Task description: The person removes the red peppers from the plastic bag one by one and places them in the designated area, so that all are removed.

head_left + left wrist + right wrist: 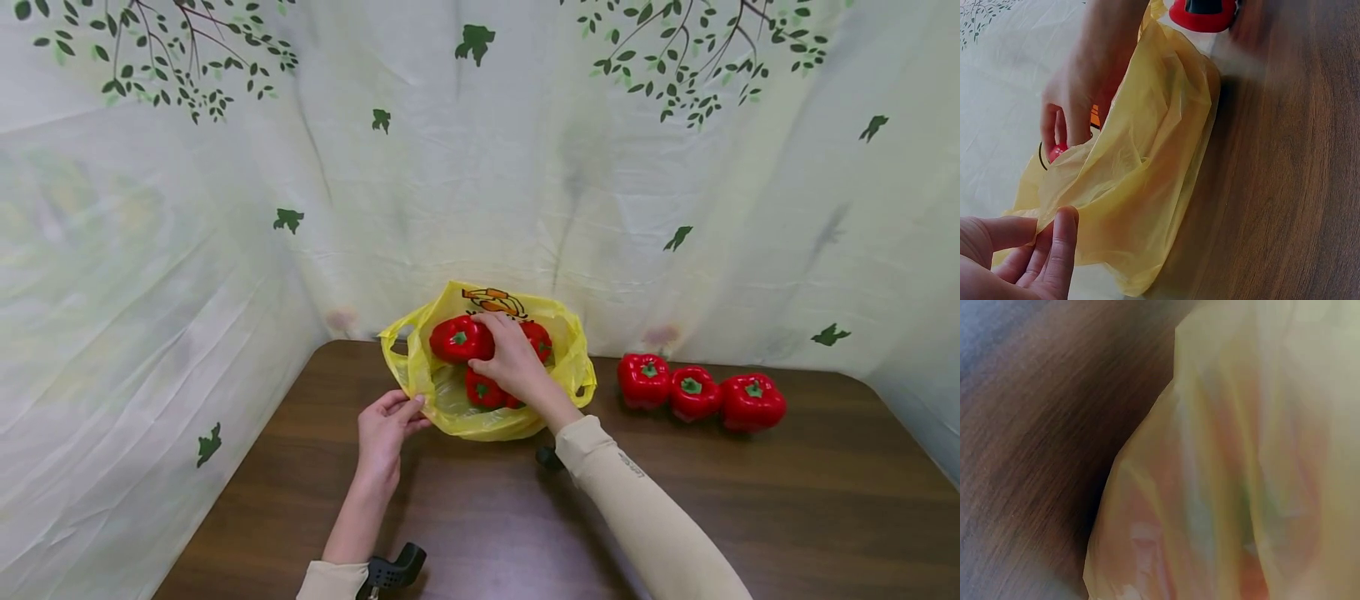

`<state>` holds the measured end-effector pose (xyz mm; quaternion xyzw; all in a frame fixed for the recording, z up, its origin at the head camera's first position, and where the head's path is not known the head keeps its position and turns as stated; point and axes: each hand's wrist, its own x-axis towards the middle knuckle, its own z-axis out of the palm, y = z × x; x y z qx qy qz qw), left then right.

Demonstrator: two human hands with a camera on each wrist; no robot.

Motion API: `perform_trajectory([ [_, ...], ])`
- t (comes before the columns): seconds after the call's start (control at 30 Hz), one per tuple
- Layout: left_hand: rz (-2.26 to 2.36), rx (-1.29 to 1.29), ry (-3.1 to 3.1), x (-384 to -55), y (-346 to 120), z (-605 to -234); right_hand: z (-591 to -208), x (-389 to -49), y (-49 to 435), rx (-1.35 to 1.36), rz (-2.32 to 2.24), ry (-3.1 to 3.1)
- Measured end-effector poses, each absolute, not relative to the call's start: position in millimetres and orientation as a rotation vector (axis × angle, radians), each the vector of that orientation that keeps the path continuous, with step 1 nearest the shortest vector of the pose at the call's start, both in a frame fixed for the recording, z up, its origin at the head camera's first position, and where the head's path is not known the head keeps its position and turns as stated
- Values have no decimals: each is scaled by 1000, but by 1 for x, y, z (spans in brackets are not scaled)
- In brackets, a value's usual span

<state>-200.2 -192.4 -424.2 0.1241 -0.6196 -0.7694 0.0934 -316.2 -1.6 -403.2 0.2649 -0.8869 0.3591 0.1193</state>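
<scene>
A yellow plastic bag (480,427) stands with its mouth spread at the back of the table. Inside it lie red bell peppers, one near the bottom (483,389) and one at the right (537,337), partly covered by my right hand (507,354). That hand reaches into the bag's mouth and grips another red bell pepper (456,339) at its right side. My left hand (386,429) pinches the bag's front-left rim between thumb and fingers, which the left wrist view shows closely. In the right wrist view the bag's side (1210,487) fills much of the picture, blurred, with reddish shapes behind it.
Three red bell peppers stand in a row on the right of the brown wooden table (750,500): one nearest the bag (643,381), a middle one (694,392) and an outer one (752,402). A leaf-printed cloth (480,183) hangs behind the table.
</scene>
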Motion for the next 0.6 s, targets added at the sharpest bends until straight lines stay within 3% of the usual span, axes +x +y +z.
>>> perform_trajectory([
  [0.6,-2282,362,-1831,-201,-190,-423,-391,-277,12,817,1251,-2427],
])
